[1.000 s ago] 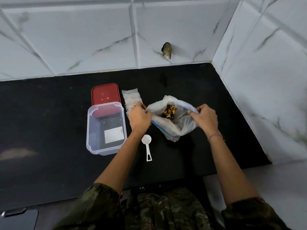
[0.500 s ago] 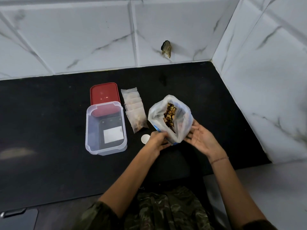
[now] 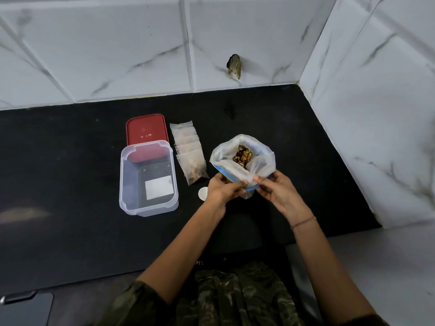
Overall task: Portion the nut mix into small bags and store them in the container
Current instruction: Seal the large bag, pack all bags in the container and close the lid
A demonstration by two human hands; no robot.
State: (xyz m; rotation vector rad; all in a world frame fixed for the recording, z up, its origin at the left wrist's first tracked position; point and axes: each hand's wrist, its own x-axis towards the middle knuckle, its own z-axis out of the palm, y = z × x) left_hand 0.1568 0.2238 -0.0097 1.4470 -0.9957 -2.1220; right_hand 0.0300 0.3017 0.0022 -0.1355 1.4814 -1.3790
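Nut mix (image 3: 242, 156) lies heaped in the open bag (image 3: 263, 161), which stands on the counter (image 3: 70, 231) just right of the small bags (image 3: 188, 151). Both hands work the bag's near rim. The left hand (image 3: 221, 189) pinches the blue zip strip where it turns outward, and the right hand (image 3: 277, 191) pinches the plastic just beside it, thumb on top. The two hands nearly touch.

This looks like cuffing the mouth down so it stays open for scooping. To do it well, roll the rim evenly all the way round rather than only at the near side, or the far wall will flop over the mix. Keep the base flat on the counter and fold downward, not toward the body, since a tall soft bag tips easily. Stop when the cuff sits just above the mix.

The scoop (image 3: 203, 192) shows only its white bowl beside the left wrist, close enough to pick up next. The small bags lie in an overlapping row, and the nearest seems to hold some mix. The container (image 3: 124, 180) stands left of them with no bags in it yet, its far end resting on the red lid (image 3: 146, 128).
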